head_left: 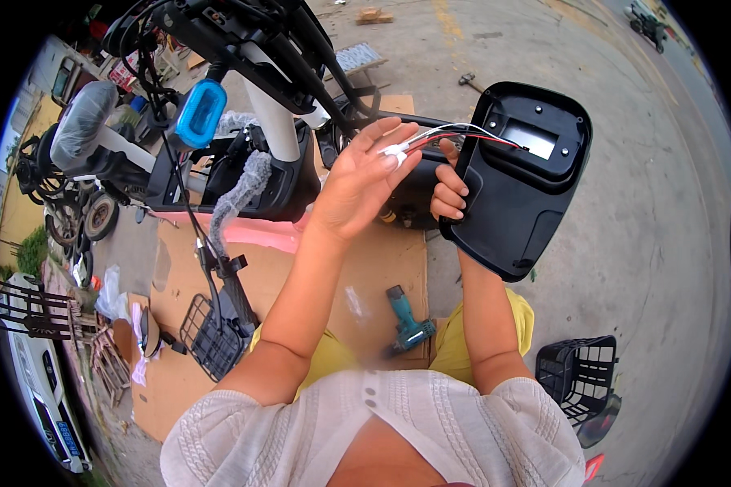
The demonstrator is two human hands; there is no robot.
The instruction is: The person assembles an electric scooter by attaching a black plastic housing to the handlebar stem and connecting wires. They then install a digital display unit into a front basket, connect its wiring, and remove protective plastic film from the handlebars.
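My right hand (449, 191) grips the left edge of a black plastic display cover (503, 219), its hollow inner side turned up with a clear window and several screws. White, red and black wires (463, 131) run from the cover across to my left hand (353, 174). White plug connectors (395, 152) at the wire ends lie against my left thumb and fingers, which hold them. Beyond my left hand a partly assembled electric scooter (276, 174) lies on its side, with a black frame, a white tube and a blue-rimmed light or reflector (202, 114).
Below my hands, a teal cordless drill (406, 319) lies on a cardboard sheet (300, 280). Black baskets lie either side, one wire basket (207, 337) and one plastic basket (577, 373). A hammer (469, 79) rests on the concrete. Parked vehicles stand at the left.
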